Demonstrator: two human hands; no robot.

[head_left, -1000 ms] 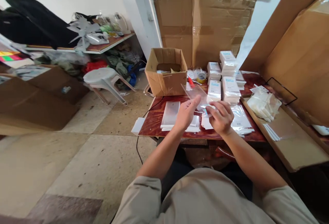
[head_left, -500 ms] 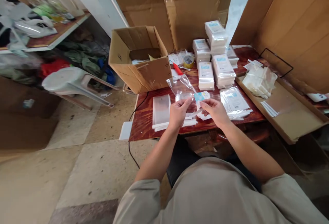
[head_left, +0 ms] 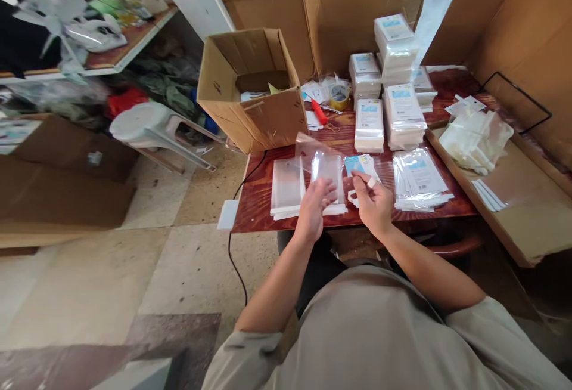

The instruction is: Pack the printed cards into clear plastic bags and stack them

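My left hand (head_left: 316, 206) is over the clear plastic bags (head_left: 286, 186), its fingers apart. A clear bag (head_left: 315, 151) stands raised at an angle just beyond its fingers; whether they touch is unclear. My right hand (head_left: 374, 202) is closed, with a small white strip (head_left: 371, 182) between its fingers. It is at the near edge of white and blue cards (head_left: 363, 165) on the red-brown table (head_left: 254, 211). Right of it lie filled clear packets (head_left: 420, 176) with printed cards inside.
Stacks of packets (head_left: 404, 110) stand behind the hands. An open cardboard box (head_left: 274, 117) is at the back left, near a red tool (head_left: 319, 113) and tape roll (head_left: 339, 96). A shallow cardboard tray (head_left: 522, 211) holds whitish bags (head_left: 478, 139) on the right.
My hands have moved apart. My left hand has opened, and my right hand has turned with a white strip in its fingers. The camera view has shifted.
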